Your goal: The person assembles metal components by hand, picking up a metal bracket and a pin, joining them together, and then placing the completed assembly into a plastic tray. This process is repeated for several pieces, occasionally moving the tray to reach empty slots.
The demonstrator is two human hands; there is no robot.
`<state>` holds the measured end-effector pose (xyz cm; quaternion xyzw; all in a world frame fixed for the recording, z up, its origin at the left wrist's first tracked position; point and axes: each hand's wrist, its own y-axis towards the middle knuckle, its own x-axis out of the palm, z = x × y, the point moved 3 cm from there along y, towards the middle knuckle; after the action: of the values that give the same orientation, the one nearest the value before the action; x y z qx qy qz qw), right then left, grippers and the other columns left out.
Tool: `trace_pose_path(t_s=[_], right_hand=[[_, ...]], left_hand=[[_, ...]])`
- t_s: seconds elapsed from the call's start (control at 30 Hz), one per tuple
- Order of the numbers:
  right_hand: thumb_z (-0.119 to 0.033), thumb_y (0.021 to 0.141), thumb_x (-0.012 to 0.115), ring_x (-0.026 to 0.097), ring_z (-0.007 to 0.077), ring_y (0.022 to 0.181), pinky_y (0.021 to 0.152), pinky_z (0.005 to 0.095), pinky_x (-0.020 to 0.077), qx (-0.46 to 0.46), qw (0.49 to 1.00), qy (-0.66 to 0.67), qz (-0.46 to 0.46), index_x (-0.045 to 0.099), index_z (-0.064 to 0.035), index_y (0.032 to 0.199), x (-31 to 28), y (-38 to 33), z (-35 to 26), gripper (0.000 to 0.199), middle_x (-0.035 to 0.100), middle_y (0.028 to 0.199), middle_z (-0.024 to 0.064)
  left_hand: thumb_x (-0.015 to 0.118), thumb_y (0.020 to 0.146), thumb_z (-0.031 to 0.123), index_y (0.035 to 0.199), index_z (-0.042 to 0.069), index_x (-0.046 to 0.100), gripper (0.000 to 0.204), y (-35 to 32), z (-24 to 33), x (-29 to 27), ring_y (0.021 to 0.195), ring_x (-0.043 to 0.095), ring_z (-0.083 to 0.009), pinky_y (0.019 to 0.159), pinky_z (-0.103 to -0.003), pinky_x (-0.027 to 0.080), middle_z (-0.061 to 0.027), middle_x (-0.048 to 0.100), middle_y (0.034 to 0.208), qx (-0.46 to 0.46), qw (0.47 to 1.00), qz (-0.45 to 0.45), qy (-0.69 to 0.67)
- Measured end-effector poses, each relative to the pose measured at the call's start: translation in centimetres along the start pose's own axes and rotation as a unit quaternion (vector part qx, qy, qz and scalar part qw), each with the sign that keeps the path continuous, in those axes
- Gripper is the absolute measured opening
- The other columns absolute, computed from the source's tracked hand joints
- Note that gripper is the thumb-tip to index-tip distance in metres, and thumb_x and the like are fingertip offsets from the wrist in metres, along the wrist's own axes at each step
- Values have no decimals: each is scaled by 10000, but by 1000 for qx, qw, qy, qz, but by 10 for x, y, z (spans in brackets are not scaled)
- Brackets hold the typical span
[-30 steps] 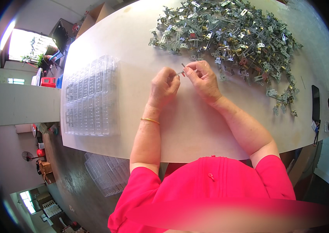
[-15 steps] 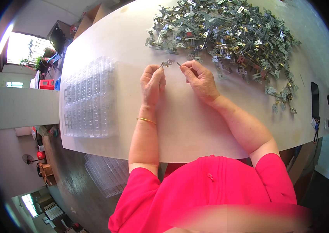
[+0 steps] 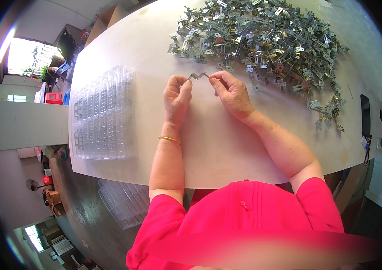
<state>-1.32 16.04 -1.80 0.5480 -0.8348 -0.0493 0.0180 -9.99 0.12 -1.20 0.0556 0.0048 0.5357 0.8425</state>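
Over the middle of the table, my left hand (image 3: 177,98) is closed in a pinch on one end of a small bent metal bracket (image 3: 195,76). The bracket points toward my right hand (image 3: 232,94), whose thumb and fingertips are pinched on a thin dark metal piece (image 3: 206,75). That piece meets the bracket's free end; whether the two are joined is too small to tell. Beyond my hands lies a big heap of metal brackets (image 3: 263,36), silvery with some brass-coloured and reddish bits. It trails off to the right in a few loose parts (image 3: 328,112).
Clear plastic compartment trays (image 3: 103,112) are stacked on the left of the pale table (image 3: 209,157). More clear trays (image 3: 125,202) sit lower, beyond the table's near edge. A black phone-like slab (image 3: 365,114) lies near the right edge, with a thin rod (image 3: 350,92) beside it.
The bracket in my left hand has turned, so it now shows as a narrow zigzag. The gap between it and the dark piece in my right hand has closed.
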Motion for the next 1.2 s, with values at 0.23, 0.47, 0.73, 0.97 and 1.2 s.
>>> trace_pose_path(t_s=[0.23, 0.47, 0.73, 0.97, 1.2], right_hand=[[-178, 999, 592, 575, 69, 635, 551, 247, 484, 68, 995, 59, -47, 602, -50, 1133, -1, -1, -7, 186, 634, 774, 19], [-174, 1047, 486, 600, 95, 667, 587, 253, 517, 101, 969, 189, -121, 584, -25, 1182, 0, 5, 6, 223, 638, 881, 56], [-99, 961, 496, 631, 176, 929, 894, 331, 511, 117, 944, 268, -150, 614, -4, 1122, -4, 12, 9, 221, 656, 994, 89], [-121, 930, 540, 616, 192, 1000, 954, 342, 483, 160, 917, 324, -173, 643, 2, 1052, -9, 14, 7, 201, 666, 1040, 95], [-141, 968, 595, 619, 183, 1018, 937, 333, 486, 165, 910, 346, -160, 649, -17, 1037, -11, 16, 11, 151, 666, 1042, 84]], left_hand=[[612, 959, 91, 923, 56, 559, 73, 0, -2, -3, 543, 434, -26, 467, -185, 334, 31, 525, 732, 9, 1000, 2, 17], [644, 938, 97, 914, 52, 571, 90, 0, -6, -1, 571, 424, -18, 498, -187, 334, 45, 518, 716, 41, 993, -35, 102], [642, 935, 98, 921, 48, 572, 86, -2, 1, -1, 563, 429, -21, 487, -183, 321, 40, 523, 706, -22, 996, -73, 38], [638, 930, 96, 919, 39, 570, 90, -3, 6, -1, 542, 429, -32, 471, -188, 309, 32, 523, 694, -34, 994, -98, 32], [640, 926, 105, 890, 37, 570, 104, -6, 9, 6, 531, 426, -35, 461, -195, 299, 31, 514, 679, -44, 985, -166, 24]])
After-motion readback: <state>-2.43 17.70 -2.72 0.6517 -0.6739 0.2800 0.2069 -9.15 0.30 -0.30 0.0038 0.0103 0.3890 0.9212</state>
